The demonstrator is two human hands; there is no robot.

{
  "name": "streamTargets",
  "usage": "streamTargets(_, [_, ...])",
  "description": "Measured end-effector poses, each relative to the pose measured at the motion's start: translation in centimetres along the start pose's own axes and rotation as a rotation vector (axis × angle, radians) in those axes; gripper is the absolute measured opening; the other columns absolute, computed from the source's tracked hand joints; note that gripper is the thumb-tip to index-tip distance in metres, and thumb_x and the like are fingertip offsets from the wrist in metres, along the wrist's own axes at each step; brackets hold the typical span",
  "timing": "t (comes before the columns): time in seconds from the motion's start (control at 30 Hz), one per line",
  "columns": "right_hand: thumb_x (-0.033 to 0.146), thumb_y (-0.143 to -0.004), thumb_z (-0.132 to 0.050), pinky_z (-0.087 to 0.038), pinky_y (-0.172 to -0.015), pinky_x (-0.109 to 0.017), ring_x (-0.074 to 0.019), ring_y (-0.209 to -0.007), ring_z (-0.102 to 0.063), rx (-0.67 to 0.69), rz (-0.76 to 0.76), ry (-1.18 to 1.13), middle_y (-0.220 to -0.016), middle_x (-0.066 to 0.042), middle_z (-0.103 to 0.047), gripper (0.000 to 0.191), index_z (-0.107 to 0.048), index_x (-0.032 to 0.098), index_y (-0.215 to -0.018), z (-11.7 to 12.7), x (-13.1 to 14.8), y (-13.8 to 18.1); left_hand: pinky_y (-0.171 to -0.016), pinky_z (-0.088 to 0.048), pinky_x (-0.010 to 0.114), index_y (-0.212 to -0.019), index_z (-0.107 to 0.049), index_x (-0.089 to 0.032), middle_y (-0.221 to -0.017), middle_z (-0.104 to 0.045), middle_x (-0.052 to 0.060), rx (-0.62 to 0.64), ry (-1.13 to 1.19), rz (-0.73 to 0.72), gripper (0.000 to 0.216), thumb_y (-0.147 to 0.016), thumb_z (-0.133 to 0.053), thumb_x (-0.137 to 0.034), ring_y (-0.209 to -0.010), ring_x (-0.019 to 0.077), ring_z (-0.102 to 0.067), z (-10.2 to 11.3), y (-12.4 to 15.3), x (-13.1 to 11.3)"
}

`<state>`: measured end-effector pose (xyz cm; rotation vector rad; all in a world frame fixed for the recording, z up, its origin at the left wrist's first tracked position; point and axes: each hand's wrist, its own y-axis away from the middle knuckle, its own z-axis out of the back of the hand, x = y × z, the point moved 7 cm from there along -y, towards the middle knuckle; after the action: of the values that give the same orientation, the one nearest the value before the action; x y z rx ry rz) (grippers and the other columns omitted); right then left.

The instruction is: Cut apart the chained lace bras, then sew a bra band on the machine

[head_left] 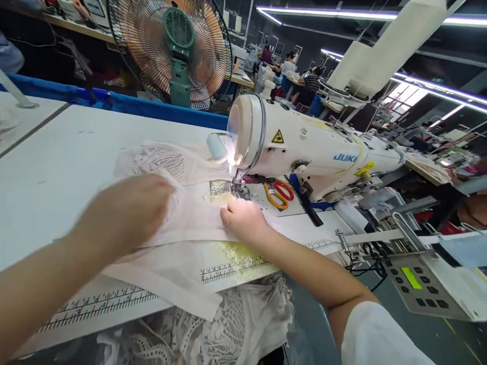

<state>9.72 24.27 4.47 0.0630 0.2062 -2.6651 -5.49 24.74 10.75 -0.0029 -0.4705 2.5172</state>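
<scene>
A white, sheer garment piece with lace panels (194,215) is spread on the sewing machine bed, its right edge near the lit needle and presser foot (236,186). My left hand (131,208), slightly blurred, is closed on the garment left of the needle; its fingertips are partly hidden. Close in front of the presser foot, my right hand (245,218) pinches the garment's edge with curled fingers. The white sewing machine (304,142) stands over the right side of the work. Scissors with red and orange handles (279,193) lie right of the needle.
More white lace garments (228,324) hang in a heap below the front table edge, which carries a printed ruler (236,267). A large fan (178,56) stands behind the table. A control panel (414,281) sits at right. Several people work in the background.
</scene>
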Motion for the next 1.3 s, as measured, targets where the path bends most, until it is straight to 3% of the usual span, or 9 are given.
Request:
streamTargets(0.1, [0.014, -0.085, -0.042, -0.039, -0.057, -0.029, -0.0202, -0.074, -0.054, -0.006, 0.03, 0.015, -0.079, -0.008, -0.06, 0.019, -0.061, 0.016, -0.087, 0.1, 0.4, 1.9, -0.075, -0.05, 0.029, -0.103, -0.062, -0.015, -0.107, -0.065, 0.007, 0.148, 0.198, -0.299, 0.036, -0.087, -0.031, -0.01, -0.093, 0.0187, -0.059, -2.9, -0.3, -6.6])
streamTargets(0.2, [0.014, -0.087, -0.04, -0.043, -0.068, -0.03, -0.0203, -0.09, -0.055, -0.091, 0.113, -0.005, -0.1, -0.01, -0.062, 0.024, -0.058, 0.013, -0.103, 0.6, 0.7, 3.7, -0.089, -0.044, 0.034, -0.11, -0.06, -0.008, -0.116, -0.061, 0.014, 0.078, 0.16, -0.456, 0.033, -0.09, -0.037, -0.021, -0.106, 0.0237, -0.054, -5.1, -0.5, -9.5])
streamTargets(0.27, [0.013, -0.087, -0.04, -0.043, -0.076, -0.031, -0.0209, -0.098, -0.053, -0.151, 0.157, -0.03, -0.11, -0.011, -0.061, 0.025, -0.057, 0.012, -0.105, 0.9, 0.5, 4.7, -0.091, -0.042, 0.038, -0.113, -0.058, -0.005, -0.118, -0.06, 0.016, 0.066, 0.108, -0.467, 0.037, -0.09, -0.042, -0.029, -0.108, 0.0267, -0.052, -6.0, -1.0, -9.6])
streamTargets(0.37, [0.016, -0.085, -0.044, -0.044, -0.077, -0.036, -0.0231, -0.097, -0.054, -0.202, 0.153, -0.077, -0.109, -0.009, -0.062, 0.021, -0.059, 0.013, -0.099, 1.3, -0.4, 6.1, -0.079, -0.044, 0.038, -0.114, -0.057, -0.007, -0.115, -0.061, 0.015, 0.135, 0.061, -0.403, 0.04, -0.088, -0.045, -0.034, -0.099, 0.0268, -0.055, -6.5, -2.0, -9.0])
streamTargets(0.47, [0.018, -0.085, -0.045, -0.047, -0.075, -0.038, -0.024, -0.093, -0.055, -0.207, 0.129, -0.161, -0.108, -0.01, -0.063, 0.023, -0.059, 0.011, -0.102, 1.5, -1.1, 7.0, -0.067, -0.043, 0.036, -0.115, -0.056, -0.009, -0.111, -0.061, 0.012, 0.172, 0.027, -0.335, 0.04, -0.088, -0.044, -0.036, -0.091, 0.0252, -0.056, -6.4, -3.1, -8.6])
streamTargets(0.63, [0.017, -0.085, -0.043, -0.048, -0.083, -0.039, -0.0257, -0.099, -0.052, -0.197, 0.162, -0.272, -0.112, -0.016, -0.06, 0.029, -0.058, 0.004, -0.106, 1.1, -1.3, 7.3, -0.06, -0.04, 0.035, -0.115, -0.055, -0.011, -0.105, -0.061, 0.011, 0.165, -0.002, -0.257, 0.04, -0.087, -0.044, -0.038, -0.089, 0.0244, -0.056, -6.8, -4.7, -8.5])
streamTargets(0.83, [0.017, -0.084, -0.043, -0.049, -0.085, -0.04, -0.0263, -0.098, -0.052, -0.223, 0.168, -0.29, -0.111, -0.019, -0.059, 0.03, -0.059, 0.002, -0.105, 0.9, -1.6, 7.1, -0.06, -0.039, 0.035, -0.111, -0.057, -0.011, -0.096, -0.059, 0.01, 0.178, 0.002, -0.24, 0.039, -0.088, -0.042, -0.039, -0.085, 0.024, -0.055, -7.1, -5.9, -8.4])
streamTargets(1.1, [0.018, -0.086, -0.041, -0.048, -0.09, -0.04, -0.0272, -0.103, -0.05, -0.182, 0.159, -0.321, -0.113, -0.02, -0.057, 0.031, -0.059, 0.001, -0.104, 0.8, -1.3, 7.3, -0.062, -0.041, 0.035, -0.114, -0.055, -0.01, -0.101, -0.058, 0.011, 0.185, 0.026, -0.231, 0.041, -0.088, -0.04, -0.038, -0.088, 0.0251, -0.055, -7.4, -5.8, -8.3])
streamTargets(1.3, [0.02, -0.085, -0.04, -0.047, -0.091, -0.042, -0.0276, -0.104, -0.05, -0.167, 0.128, -0.299, -0.114, -0.02, -0.057, 0.03, -0.06, 0.003, -0.1, 0.7, -1.2, 6.1, -0.066, -0.044, 0.034, -0.106, -0.058, -0.01, -0.095, -0.061, 0.012, 0.192, 0.063, -0.3, 0.035, -0.087, -0.044, -0.036, -0.087, 0.0246, -0.058, -7.6, -6.9, -7.9])
